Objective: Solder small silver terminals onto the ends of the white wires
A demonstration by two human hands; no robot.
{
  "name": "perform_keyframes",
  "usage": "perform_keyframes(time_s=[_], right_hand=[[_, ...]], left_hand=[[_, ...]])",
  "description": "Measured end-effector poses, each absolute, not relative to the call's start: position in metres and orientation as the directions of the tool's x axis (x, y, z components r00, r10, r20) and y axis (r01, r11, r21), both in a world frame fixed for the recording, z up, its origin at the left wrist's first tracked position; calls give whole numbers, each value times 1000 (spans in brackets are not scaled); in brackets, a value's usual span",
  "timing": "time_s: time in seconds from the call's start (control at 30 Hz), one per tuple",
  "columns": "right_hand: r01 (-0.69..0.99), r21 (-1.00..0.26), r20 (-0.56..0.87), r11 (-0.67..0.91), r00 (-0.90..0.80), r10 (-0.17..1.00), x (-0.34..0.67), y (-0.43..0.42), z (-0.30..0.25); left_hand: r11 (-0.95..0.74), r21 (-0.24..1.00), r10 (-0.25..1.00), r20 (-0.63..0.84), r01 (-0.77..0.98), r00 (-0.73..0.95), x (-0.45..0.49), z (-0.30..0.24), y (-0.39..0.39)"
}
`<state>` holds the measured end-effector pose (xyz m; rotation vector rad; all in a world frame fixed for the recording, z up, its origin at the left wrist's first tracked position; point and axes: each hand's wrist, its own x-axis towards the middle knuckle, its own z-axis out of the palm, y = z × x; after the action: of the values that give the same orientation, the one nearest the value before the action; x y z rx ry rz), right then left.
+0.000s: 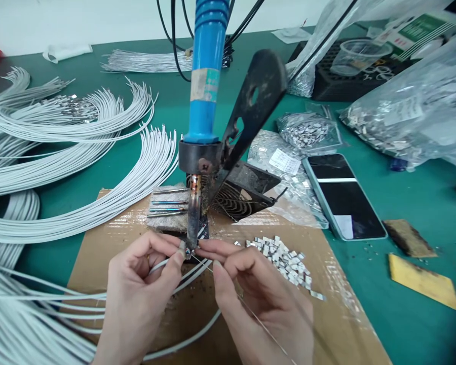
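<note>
Solder wire (266,329) is pinched in the right fingers (223,284); the left fingers (174,264) pinch a white cable (158,265) close by the soldering iron tip (192,230). This one looks unfinished, and a pile of loose metal bits (281,258) seems unused.

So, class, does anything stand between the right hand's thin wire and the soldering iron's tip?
Nothing visible does. The right hand holds the thin wire with one end close to the iron's tip; the left hand, gripping a white cable, sits left of it. Whether wire and tip touch, I cannot tell.
</note>
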<state>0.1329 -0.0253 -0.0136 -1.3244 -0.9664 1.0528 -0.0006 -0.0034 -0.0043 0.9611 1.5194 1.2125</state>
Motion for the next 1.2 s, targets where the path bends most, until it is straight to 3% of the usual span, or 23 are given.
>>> perform_keyframes(time_s=[0.8, 1.2], right_hand=[[19, -999, -31, -38, 288, 957, 134, -26, -14], [-59, -997, -67, -52, 302, 951, 131, -27, -12]], left_hand=[[248, 966, 901, -260, -81, -348, 12, 4, -4], [267, 959, 892, -284, -96, -352, 13, 6, -4]])
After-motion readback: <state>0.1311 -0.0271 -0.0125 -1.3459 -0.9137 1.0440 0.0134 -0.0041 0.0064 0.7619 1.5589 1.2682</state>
